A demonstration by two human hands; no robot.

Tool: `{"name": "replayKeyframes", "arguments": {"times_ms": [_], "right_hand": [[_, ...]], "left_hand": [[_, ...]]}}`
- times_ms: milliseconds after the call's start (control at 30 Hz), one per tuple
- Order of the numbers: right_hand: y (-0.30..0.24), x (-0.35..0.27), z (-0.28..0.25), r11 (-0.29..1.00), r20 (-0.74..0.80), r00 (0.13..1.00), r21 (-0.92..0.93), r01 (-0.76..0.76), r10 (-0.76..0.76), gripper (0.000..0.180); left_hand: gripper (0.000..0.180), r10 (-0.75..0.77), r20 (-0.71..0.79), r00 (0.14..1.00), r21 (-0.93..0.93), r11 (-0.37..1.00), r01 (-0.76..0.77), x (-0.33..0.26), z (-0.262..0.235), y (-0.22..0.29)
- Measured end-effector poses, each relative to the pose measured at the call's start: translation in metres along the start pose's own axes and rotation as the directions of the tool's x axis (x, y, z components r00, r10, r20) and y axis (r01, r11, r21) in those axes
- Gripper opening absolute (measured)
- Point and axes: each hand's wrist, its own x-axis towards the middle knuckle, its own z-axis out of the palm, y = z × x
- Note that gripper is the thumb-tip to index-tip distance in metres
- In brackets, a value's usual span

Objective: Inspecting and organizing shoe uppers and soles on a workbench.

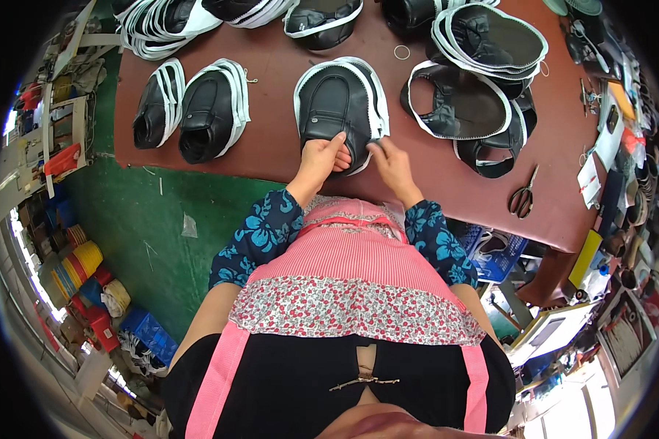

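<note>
Just in front of me, near the table's front edge, lie black shoe uppers (335, 95) with white-bound edges, stacked together with their toes pointing away. My left hand (319, 162) is closed on the near end of the top upper, thumb over the black material. At the right side of the same uppers, my right hand (394, 168) pinches the edge near the heel opening. The fingertips of both hands are partly hidden. To the left stand two more small groups of black uppers, one narrow (157, 106) and one wider (211, 110).
The reddish-brown table (267, 146) carries stacked uppers (494, 44) at the far right and loose uppers (458, 102) nearer. Black-handled scissors (521, 199) lie by the right front edge. A blue basket (499, 257) sits below the table's right side. Green floor (124, 212) spreads to the left.
</note>
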Motion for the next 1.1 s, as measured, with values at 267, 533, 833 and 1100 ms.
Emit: {"name": "replayKeyframes", "arguments": {"times_ms": [267,533,833,1100], "right_hand": [[-0.057,0.056,0.009,0.979,0.141,0.988,-0.188,0.082,-0.055,0.039],[-0.067,0.093,0.014,0.963,0.306,0.952,-0.258,0.074,0.008,0.049],[-0.009,0.075,-0.018,0.941,-0.012,0.945,0.098,-0.324,0.327,0.040],[0.011,0.024,-0.008,0.793,0.159,0.896,0.422,-0.441,0.414,0.029]], "left_hand": [[0.041,0.120,0.049,0.992,0.058,0.991,-0.123,-0.001,-0.002,-0.008],[0.035,0.271,0.067,0.960,0.137,0.951,-0.278,0.005,-0.011,-0.020],[0.032,0.443,-0.077,0.893,0.182,0.887,-0.424,-0.035,-0.037,-0.010],[0.026,0.150,-0.026,0.988,-0.668,0.733,-0.129,-0.096,-0.154,-0.001]]}}
